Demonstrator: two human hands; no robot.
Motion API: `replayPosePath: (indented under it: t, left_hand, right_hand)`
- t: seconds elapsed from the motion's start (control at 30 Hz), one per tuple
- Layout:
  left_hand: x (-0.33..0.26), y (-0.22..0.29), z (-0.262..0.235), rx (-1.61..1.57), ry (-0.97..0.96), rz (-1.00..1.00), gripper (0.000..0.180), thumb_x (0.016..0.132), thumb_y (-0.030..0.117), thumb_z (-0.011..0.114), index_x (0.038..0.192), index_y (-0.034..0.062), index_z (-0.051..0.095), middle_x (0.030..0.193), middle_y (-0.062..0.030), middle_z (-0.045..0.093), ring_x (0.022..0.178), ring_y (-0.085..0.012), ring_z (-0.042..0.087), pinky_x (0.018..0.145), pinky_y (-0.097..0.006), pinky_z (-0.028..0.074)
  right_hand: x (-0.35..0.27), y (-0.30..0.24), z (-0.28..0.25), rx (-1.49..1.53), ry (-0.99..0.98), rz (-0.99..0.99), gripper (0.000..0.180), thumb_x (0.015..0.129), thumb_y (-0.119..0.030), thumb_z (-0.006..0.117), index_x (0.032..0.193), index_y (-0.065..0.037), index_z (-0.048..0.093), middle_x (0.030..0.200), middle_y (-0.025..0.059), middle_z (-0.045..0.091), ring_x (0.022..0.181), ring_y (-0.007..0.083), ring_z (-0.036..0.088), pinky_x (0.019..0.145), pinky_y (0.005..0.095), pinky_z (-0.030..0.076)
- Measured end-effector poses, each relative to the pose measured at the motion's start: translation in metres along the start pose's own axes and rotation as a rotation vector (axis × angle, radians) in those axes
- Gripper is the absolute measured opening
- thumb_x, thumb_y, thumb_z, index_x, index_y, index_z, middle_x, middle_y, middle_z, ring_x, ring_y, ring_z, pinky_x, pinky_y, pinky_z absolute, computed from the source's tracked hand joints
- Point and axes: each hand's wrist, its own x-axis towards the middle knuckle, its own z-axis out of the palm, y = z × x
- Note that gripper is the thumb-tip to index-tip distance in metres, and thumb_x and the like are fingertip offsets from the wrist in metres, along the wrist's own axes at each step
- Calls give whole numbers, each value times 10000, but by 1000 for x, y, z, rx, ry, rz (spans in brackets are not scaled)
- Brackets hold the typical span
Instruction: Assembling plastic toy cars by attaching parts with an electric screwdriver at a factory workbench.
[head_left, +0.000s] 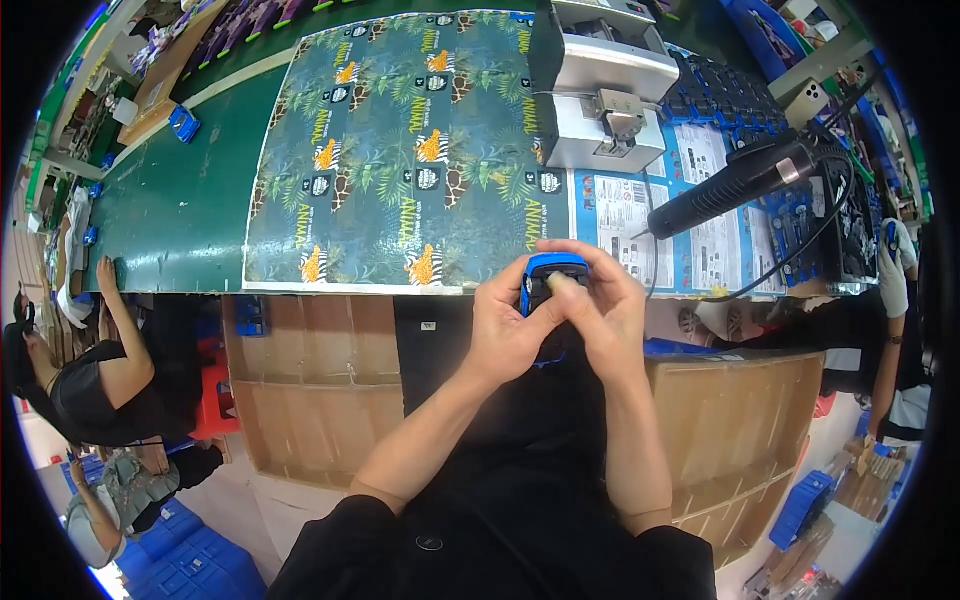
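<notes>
- The left hand (503,325) is curled around the left side of a blue and black toy (541,262), with its fingers bent and its thumb on top.
- The right hand (617,322) is wrapped around the right side of the same toy, and its thumb presses on top too.
- The toy is between the two hands, by the near edge of the green bench (190,220). It may be a little car, but the thumbs hide its middle.
- A big sheet with animals on it (380,150) lies on the bench and goes up to the near edge.
- A gray metal machine (605,135) stands near the far edge, to the right of the animal sheet.
- A black screwdriver tool (735,190) is over the right part of the bench, with its tip pointing left.
- A small blue car (184,123) sits near the far left corner.
</notes>
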Motion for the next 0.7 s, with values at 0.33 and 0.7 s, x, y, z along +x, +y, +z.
replayPosePath:
  t: [0.33, 0.7]
  left_hand:
    - [-3, -8, 7, 128, -80, 27, 342, 879, 136, 745, 1166, -7, 626, 1049, -40, 668, 974, -92, 582, 882, -271, 471]
    - [1, -2, 8, 141, -130, 32, 376, 902, 122, 710, 1233, 0, 581, 1058, -23, 649, 948, -72, 571, 839, -257, 475]
  right_hand:
    - [-2, 10, -15, 125, 26, -77, 212, 882, -5, 679, 1085, 54, 675, 1029, 123, 699, 913, 131, 656, 783, 258, 529]
    - [-1, 15, -15, 151, 75, -103, 187, 879, 3, 671, 1056, 57, 695, 1037, 132, 704, 873, 124, 654, 770, 248, 524]
